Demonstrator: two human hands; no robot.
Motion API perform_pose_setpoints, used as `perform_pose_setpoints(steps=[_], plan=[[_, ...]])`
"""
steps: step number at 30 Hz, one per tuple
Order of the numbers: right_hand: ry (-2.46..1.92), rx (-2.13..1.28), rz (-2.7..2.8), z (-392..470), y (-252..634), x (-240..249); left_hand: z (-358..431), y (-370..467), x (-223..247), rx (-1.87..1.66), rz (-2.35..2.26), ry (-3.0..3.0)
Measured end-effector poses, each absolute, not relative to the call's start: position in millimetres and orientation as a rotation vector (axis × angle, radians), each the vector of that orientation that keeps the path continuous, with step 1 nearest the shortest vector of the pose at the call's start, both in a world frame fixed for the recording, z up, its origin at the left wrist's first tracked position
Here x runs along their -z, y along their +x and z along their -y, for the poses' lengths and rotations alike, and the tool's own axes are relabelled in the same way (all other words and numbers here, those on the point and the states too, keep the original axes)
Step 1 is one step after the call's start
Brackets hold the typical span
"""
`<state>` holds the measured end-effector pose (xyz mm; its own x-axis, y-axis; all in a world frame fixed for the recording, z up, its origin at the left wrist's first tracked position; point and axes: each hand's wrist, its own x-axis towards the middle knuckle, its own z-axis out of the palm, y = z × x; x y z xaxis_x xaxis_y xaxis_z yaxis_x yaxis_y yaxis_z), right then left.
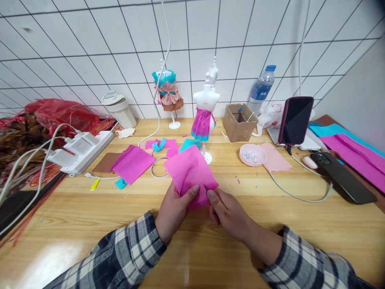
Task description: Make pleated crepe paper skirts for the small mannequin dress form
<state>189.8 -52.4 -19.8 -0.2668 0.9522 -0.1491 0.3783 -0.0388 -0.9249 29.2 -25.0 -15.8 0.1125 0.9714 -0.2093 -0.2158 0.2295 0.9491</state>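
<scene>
A square of pink paper is held up above the near part of the table. My left hand pinches its lower left part, thumb on top. At its lower right edge, my right hand has thumb and fingers closed on the same paper. Beyond the paper stands a small white mannequin in a pink skirt with a blue hem. A second mannequin to its left wears blue, pale pink and brown paper. Magenta sheets lie on the table to the left.
A power strip and red plastic bag are at left, a white cup behind. On the right are a cardboard box, bead dish, water bottle, upright phone, dark phone, cables and coloured sheets.
</scene>
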Motion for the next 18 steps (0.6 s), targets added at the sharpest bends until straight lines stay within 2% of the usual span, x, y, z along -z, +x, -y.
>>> perform_pose_setpoints(steps=[18], plan=[[-1.418, -1.325, 1.584, 56, 184, 17, 33, 36, 2, -1.181, -1.248, 1.165]])
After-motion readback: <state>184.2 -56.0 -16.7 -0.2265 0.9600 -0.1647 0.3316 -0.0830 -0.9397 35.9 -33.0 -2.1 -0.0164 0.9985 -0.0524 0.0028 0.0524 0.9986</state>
